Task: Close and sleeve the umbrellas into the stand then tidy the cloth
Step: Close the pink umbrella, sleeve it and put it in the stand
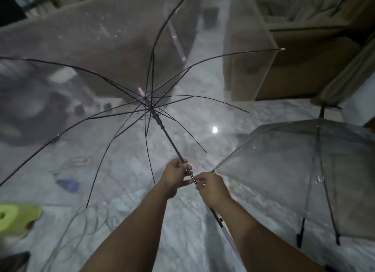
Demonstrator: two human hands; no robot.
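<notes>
An open transparent umbrella (113,72) with black ribs fills the upper left, its canopy facing away from me. Its black shaft (166,133) slants down toward me. My left hand (175,175) grips the shaft just below the runner side. My right hand (211,187) pinches the shaft slightly lower, near a metal section. The pale pink handle (231,243) shows beneath my right forearm. A second open transparent umbrella (316,170) rests on the floor at the right. The stand and the cloth cannot be picked out.
Marble-like floor (182,231) lies below. Brown sofas (294,68) stand at the back, blurred through the canopy. A green object (16,219) sits at the left edge, a blue item (68,185) and thin cables (81,221) lie on the floor.
</notes>
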